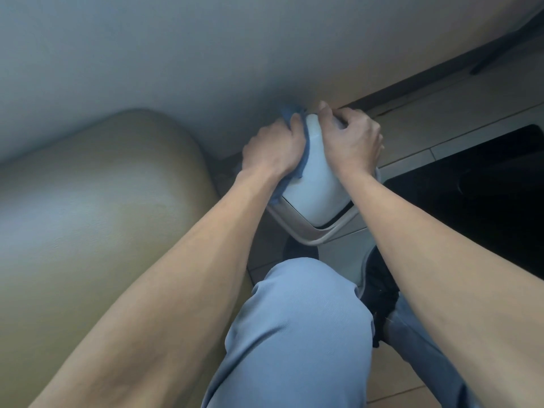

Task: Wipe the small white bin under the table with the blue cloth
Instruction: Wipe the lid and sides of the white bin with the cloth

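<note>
Light blue fabric covers the one raised knee (pixel 297 325) nearest the camera, with a dark shoe (pixel 379 295) just to its right on the tan floor (pixel 391 381). Two bare forearms reach forward over the knee.

Beyond the knee lies one small white bin (pixel 315 184), tipped so that its rimmed mouth points back toward the camera and its closed base points away. The rim is a pale beige band around the opening. Nothing can be made out inside the bin from this angle; only its smooth outer wall shows.

The left hand (pixel 273 148) has its fingers curled round one blue cloth (pixel 297 142), pressing it against the left side of the bin; folds of cloth show above the knuckles and below the wrist. The right hand (pixel 350 136) grips the far end of the bin, fingers curled over its base, the thumb side against the white wall.

To the left sits a rounded tan cushion (pixel 97 195). To the right is a dark rectangular panel (pixel 471 189) set in the floor. Farthest off, a broad grey surface (pixel 176 48) fills the upper part of the view, and the bin's base lies right at its lower edge.
</note>
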Available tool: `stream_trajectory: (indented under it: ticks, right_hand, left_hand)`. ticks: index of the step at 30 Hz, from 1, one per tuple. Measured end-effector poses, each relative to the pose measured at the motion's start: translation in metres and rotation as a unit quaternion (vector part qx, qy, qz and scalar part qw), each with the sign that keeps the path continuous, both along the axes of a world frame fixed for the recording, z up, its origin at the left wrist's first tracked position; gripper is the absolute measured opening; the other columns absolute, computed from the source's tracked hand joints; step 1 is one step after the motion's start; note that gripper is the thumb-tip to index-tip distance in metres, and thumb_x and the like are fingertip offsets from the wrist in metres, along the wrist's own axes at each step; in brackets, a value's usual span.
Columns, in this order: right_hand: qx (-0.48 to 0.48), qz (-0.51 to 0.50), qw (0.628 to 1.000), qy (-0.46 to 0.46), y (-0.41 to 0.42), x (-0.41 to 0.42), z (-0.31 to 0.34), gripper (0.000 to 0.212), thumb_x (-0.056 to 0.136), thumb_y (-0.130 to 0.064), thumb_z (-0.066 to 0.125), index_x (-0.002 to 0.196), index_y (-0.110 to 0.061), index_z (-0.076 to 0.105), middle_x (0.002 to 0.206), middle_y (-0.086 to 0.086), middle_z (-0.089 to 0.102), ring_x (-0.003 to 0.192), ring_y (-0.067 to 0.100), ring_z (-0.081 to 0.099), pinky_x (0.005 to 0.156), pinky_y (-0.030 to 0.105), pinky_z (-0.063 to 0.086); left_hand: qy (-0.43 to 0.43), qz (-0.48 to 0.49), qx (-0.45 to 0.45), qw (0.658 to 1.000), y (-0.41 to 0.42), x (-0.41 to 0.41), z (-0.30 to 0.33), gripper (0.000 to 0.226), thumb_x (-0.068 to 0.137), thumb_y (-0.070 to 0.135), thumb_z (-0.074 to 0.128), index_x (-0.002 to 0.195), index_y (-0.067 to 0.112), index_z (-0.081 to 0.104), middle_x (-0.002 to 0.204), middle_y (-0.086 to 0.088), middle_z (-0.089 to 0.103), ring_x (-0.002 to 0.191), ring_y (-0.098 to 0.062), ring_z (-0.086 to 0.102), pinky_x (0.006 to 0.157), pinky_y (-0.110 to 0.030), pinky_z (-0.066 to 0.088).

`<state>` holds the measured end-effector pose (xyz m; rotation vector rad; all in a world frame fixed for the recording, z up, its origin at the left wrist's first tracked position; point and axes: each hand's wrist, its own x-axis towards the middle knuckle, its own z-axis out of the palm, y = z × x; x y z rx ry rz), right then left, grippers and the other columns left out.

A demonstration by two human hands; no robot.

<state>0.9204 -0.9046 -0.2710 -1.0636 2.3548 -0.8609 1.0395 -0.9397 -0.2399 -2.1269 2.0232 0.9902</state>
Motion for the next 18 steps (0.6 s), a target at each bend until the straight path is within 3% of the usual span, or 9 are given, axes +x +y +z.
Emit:
stream_trajectory:
  ticks: [4, 13, 18]
  right_hand:
    - [-0.001, -0.017, 1.0, -0.002, -0.004, -0.008, 0.0, 0.054, 0.089, -0.071, 0.048, 0.096, -0.026, 0.078, 0.103, 0.004, 0.074, 0.099, 0.037, 0.064, 0.079, 0.039, 0.045]
    - [-0.017, 0.001, 1.0, -0.007, -0.001, -0.007, -0.001, 0.053, 0.091, -0.068, 0.05, 0.092, -0.022, 0.077, 0.099, 0.001, 0.073, 0.094, 0.032, 0.064, 0.074, 0.035, 0.039]
    - [-0.014, 0.022, 1.0, 0.003, -0.001, -0.006, 0.0, 0.053, 0.091, -0.067, 0.049, 0.095, -0.023, 0.077, 0.102, 0.002, 0.073, 0.097, 0.037, 0.064, 0.075, 0.038, 0.045]
  left_hand:
    - [0.027, -0.055, -0.046, 0.997, 0.004, -0.001, -0.003, 0.057, 0.106, 0.054, 0.021, 0.128, 0.016, 0.056, 0.13, -0.012, 0.064, 0.119, -0.039, 0.058, 0.089, -0.043, 0.04]
    - [0.066, 0.113, -0.027, 0.991, 0.049, 0.037, -0.009, 0.058, 0.108, 0.052, 0.021, 0.125, 0.012, 0.058, 0.127, -0.016, 0.064, 0.117, -0.039, 0.058, 0.088, -0.039, 0.038]
    - [0.022, 0.013, -0.009, 1.0, 0.006, -0.002, -0.002, 0.063, 0.105, 0.055, 0.018, 0.129, 0.012, 0.058, 0.134, -0.018, 0.062, 0.122, -0.04, 0.056, 0.092, -0.043, 0.037]
